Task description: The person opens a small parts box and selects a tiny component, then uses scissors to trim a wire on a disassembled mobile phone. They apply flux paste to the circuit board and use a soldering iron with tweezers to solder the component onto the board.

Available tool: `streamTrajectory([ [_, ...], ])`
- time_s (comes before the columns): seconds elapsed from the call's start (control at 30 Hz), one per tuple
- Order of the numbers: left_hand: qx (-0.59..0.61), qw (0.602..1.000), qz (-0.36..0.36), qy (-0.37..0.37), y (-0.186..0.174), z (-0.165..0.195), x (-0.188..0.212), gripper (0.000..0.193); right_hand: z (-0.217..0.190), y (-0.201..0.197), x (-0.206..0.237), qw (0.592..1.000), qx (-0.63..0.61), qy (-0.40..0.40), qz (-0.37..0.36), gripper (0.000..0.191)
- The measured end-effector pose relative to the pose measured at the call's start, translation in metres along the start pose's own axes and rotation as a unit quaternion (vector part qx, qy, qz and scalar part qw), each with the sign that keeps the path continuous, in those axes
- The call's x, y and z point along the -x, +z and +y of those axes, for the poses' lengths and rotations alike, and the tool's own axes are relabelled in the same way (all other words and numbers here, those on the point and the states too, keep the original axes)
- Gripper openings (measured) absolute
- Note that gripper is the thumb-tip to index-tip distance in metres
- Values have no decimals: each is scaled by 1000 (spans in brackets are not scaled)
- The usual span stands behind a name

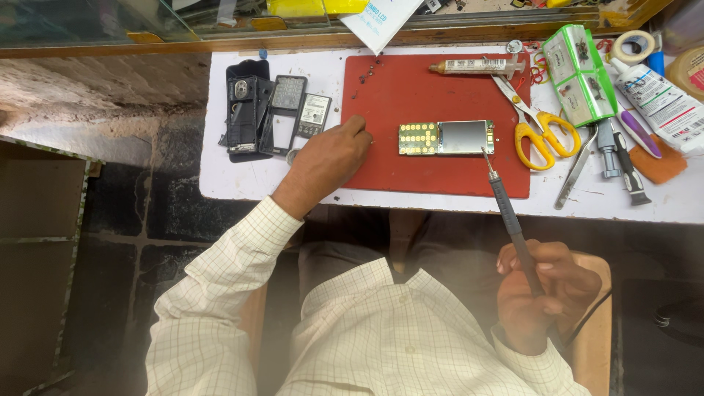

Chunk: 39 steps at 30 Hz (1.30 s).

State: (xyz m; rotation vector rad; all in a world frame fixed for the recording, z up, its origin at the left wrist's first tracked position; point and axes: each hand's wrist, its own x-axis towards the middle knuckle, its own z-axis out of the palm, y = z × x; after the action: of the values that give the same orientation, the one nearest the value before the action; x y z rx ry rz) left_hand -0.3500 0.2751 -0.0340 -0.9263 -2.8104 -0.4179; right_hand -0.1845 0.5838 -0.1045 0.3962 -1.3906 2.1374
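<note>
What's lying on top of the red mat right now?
On the red mat: a circuit board, tiny screws, the left hand and the soldering iron tip. Anything under the hand is hidden.

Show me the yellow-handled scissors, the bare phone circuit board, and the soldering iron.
Yellow-handled scissors (539,132): head view, on the handle loops.
Bare phone circuit board (446,137): head view, its middle.
Dark soldering iron (506,205): head view, mid-shaft.

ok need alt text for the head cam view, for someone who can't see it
A person's right hand points a soldering iron at a bare phone circuit board on a red mat, while the left hand rests on the mat's edge. Yellow scissors lie nearby.
</note>
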Motion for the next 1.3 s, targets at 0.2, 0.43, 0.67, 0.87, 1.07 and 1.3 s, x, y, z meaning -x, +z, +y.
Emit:
streamTrajectory([
  [0.2,54,997,25,-47,-2,4,0,14,0,3,-1,1000,4,-6,4,48],
  [0.43,42,992,97,-63,7,18,4,11,-2,8,0,1000,16,1,15,50],
  [0.67,17,996,66,-63,12,14,1,10,-1,7,-4,1000,15,-1,14,51],
  [0.87,131,980,26,-145,0,3,-5,14,-5,11,-4,1000,12,8,16,50],
  [1.07,122,981,-15,-152,-6,1,-16,13,-8,13,-4,1000,9,8,13,51],
  [1.3,86,981,-53,-164,-4,-3,-24,11,-9,15,-4,1000,19,1,17,49],
])
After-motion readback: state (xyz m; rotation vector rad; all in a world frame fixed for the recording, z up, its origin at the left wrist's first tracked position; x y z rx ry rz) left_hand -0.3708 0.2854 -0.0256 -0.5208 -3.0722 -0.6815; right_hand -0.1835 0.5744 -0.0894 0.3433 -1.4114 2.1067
